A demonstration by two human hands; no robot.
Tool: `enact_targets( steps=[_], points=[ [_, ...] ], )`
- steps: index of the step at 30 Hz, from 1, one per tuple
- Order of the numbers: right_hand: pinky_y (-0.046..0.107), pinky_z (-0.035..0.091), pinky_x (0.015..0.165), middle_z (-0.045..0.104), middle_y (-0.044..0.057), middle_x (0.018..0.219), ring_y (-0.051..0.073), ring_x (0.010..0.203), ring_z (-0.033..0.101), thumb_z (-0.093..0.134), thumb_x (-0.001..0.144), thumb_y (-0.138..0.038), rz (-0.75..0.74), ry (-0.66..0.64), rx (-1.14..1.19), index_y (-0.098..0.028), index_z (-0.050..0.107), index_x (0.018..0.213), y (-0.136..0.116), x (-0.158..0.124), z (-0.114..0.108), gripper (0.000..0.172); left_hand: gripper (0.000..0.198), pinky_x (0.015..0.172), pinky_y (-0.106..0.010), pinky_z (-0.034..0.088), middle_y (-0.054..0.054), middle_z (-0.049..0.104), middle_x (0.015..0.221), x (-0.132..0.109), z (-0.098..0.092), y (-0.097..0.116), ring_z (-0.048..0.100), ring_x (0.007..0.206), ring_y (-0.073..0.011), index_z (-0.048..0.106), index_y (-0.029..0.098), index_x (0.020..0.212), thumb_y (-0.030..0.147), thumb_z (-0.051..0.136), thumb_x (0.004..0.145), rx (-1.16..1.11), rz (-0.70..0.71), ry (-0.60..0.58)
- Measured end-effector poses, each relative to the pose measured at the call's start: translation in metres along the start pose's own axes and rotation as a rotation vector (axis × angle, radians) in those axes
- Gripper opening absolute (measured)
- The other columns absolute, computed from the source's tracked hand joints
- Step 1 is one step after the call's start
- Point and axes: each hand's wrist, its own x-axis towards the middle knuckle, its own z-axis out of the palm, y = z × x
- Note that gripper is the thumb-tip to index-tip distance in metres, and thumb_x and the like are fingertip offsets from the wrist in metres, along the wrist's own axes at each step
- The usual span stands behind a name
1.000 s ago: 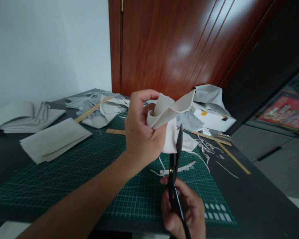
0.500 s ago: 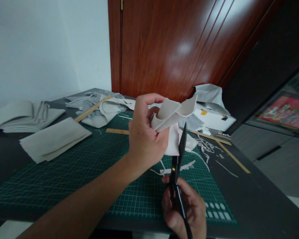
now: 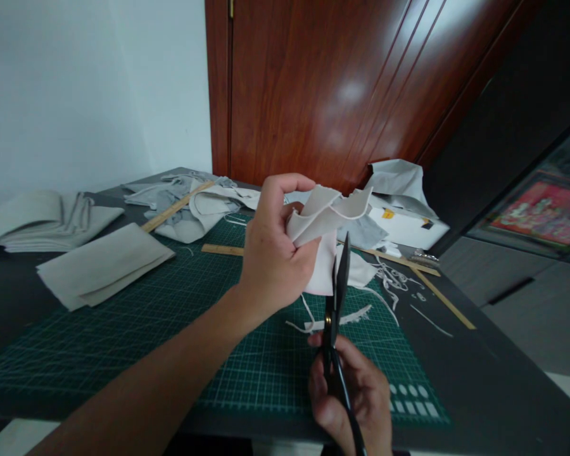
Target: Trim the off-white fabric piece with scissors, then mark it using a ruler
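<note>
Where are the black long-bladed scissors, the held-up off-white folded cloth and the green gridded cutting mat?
Scissors [image 3: 329, 321]: head view, pivot screw.
Cloth [image 3: 323, 215]: head view, upper folded part.
Mat [image 3: 266, 377]: head view, bare near part.

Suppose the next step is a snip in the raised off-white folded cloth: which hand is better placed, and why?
Right hand, I'd judge: it holds the long-bladed black metal scissors, blades parted beside the hanging edge of the off-white folded cloth. The left hand is occupied gripping that cloth.
</note>
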Motion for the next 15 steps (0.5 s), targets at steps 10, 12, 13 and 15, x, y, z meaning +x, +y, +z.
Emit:
enact_targets(
  steps=[10,12,13,15],
  points=[
    [0.027,0.03,0.051,0.055,-0.006,0.062,0.013,0.053,0.042,0.096,0.065,-0.073,-0.014,-0.021,-0.048,-0.029,0.079,0.116,-0.0031,0.0017,-0.0004,0.07,0.041,0.065,-0.033,0.056,-0.002,0.069,0.109,0.0027,0.0027,0.002,0.068,0.09,-0.021,0.062,0.03,0.117,0.024,0.082,0.083,-0.013,0.051,0.111],
    [0.027,0.028,0.051,0.055,-0.006,0.062,0.012,0.052,0.042,0.097,0.064,-0.073,-0.006,-0.023,-0.036,-0.029,0.08,0.116,-0.0035,0.0013,-0.0005,0.07,0.04,0.063,-0.032,0.055,-0.002,0.069,0.108,0.0038,0.0028,0.0036,0.068,0.091,-0.0213,0.062,0.03,0.116,0.022,0.082,0.082,-0.017,0.046,0.128],
    [0.027,0.027,0.051,0.056,-0.006,0.061,0.012,0.052,0.041,0.097,0.063,-0.073,0.002,-0.026,-0.028,-0.029,0.08,0.115,-0.0036,0.0011,-0.0006,0.071,0.039,0.063,-0.032,0.056,-0.002,0.069,0.108,0.0042,0.0028,0.0032,0.068,0.092,-0.0215,0.062,0.03,0.115,0.023,0.083,0.083,-0.021,0.047,0.133],
    [0.027,0.025,0.051,0.057,-0.006,0.059,0.011,0.05,0.04,0.098,0.06,-0.074,0.021,-0.033,-0.011,-0.027,0.081,0.113,-0.0038,0.0007,-0.0008,0.073,0.036,0.069,-0.034,0.059,-0.002,0.069,0.106,0.0046,0.0032,-0.0017,0.069,0.091,-0.0217,0.061,0.029,0.114,0.029,0.084,0.085,-0.036,0.031,0.13]
  ],
)
